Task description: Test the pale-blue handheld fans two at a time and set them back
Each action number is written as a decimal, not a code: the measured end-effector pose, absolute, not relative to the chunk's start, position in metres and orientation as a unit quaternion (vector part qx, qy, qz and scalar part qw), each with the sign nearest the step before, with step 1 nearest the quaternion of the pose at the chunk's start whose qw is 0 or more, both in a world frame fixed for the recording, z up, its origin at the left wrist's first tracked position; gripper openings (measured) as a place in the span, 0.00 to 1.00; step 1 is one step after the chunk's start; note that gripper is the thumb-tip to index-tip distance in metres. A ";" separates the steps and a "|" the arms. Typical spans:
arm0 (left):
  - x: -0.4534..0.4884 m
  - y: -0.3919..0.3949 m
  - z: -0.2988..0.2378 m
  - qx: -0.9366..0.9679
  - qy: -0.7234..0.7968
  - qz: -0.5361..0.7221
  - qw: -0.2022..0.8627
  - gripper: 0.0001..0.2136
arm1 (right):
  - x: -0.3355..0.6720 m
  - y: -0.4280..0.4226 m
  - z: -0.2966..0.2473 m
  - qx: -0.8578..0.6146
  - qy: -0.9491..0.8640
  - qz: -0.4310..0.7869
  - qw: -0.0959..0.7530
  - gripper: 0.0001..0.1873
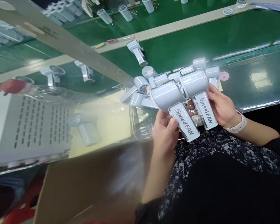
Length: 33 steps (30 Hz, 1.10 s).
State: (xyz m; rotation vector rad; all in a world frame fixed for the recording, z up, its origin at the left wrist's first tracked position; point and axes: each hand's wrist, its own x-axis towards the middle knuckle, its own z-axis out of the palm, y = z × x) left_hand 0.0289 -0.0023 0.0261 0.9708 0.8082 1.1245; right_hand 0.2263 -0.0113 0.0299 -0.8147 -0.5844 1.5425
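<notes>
My left hand (165,129) is closed round the handle of a light-blue handheld fan (169,93) marked "SpeedFAN". In my right hand (221,104) is a second handheld fan (194,83) of the same kind, gripped at its handle. The two fans are side by side, their barrel heads nearly touching and their lettered handles slanting down toward my lap. Some fingers are hidden behind the handles. Just beyond them lie several more such fans, among them one with a round grille (148,72) showing, heaped together and partly covered by the two I hold.
A lone fan (137,53) lies on the green conveyor (177,37) beyond the pile. To the left, a grey metal post (84,53) slants across, with a slotted box (35,124) and yellow sheet (112,115) behind clear material. A cardboard box (91,186) stands below.
</notes>
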 end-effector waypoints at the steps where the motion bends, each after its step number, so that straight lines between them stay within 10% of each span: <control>1: 0.030 -0.002 0.026 0.434 0.352 0.500 0.662 0.31 | 0.226 -0.011 0.030 -0.353 -0.243 0.674 0.602 0.23; 33: 0.032 -0.004 0.020 0.391 0.378 0.465 0.699 0.27 | 0.228 -0.021 0.036 -0.399 -0.327 0.611 0.600 0.38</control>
